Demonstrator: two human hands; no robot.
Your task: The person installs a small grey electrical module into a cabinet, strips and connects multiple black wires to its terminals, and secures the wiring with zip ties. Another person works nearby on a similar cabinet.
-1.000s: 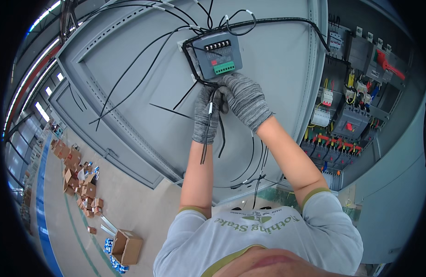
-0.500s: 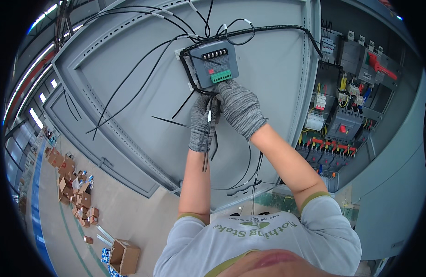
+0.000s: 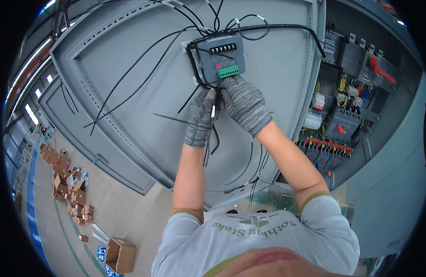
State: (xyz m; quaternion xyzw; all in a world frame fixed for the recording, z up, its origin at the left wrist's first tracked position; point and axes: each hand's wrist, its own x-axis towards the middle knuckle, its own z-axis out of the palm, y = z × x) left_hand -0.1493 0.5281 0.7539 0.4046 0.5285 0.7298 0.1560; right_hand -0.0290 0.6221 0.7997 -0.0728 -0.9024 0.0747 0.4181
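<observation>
I look up at the inside of a big grey cabinet door (image 3: 129, 83), swung open beside the cabinet (image 3: 351, 106) with its rows of breakers and coloured wiring on my right. Black cables (image 3: 143, 60) fan across the door panel and gather at a small grey meter (image 3: 220, 57) mounted in its upper middle, which carries a black terminal row on top and a green terminal block (image 3: 227, 71) at its lower edge. Both my gloved hands are raised just under that meter. My left hand (image 3: 199, 117) has its grip closed narrow around a thin wire (image 3: 213, 115) with a pale end sleeve, holding it upright just below the meter, with the loose black tail hanging down past my wrist. My right hand (image 3: 245, 104) has its fingertips touching the meter's lower edge at the green block; whether that grip pinches anything I cannot tell, since the glove hides the fingertips. I judge the step in hand to be wiring the meter: one conductor is held ready just short of the green block. The next move calls for lining the sleeved end with a free slot, pushing it straight in, and steadying the meter with my right hand meanwhile. Far below, cardboard boxes (image 3: 120, 254) lie on the floor (image 3: 46, 221).
</observation>
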